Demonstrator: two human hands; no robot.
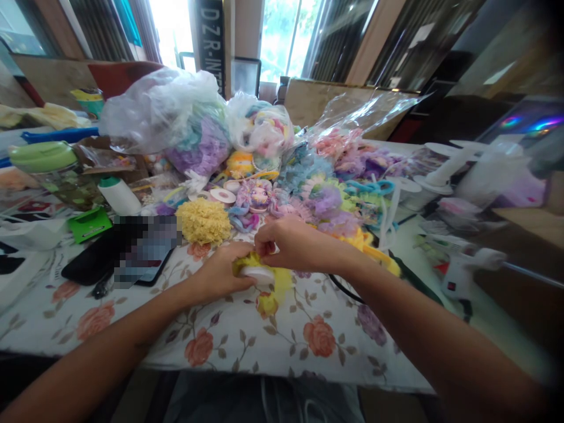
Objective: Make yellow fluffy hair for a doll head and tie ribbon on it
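Observation:
A white spool point(258, 274) wound with sheer yellow ribbon point(282, 283) sits low over the flowered tablecloth. My left hand point(222, 270) grips it from the left, thumb along the near rim. Above the spool, my right hand point(282, 242) is closed in a pinch at the yellow ribbon; its fingertips are partly hidden. A loose end of ribbon hangs to the right of the spool. Just in front lies a small yellow flower-like piece point(267, 304). Beyond my left hand stands a fluffy yellow pompom-like bundle point(203, 221).
Phones point(145, 252) lie at left, near a green card point(90, 225) and a white thread cone point(118, 195). Bagged yarn point(198, 135) and colourful ruffled pieces point(326, 200) fill the back. A white glue gun point(467, 267) stands at right, with a black cable point(346, 291) nearer.

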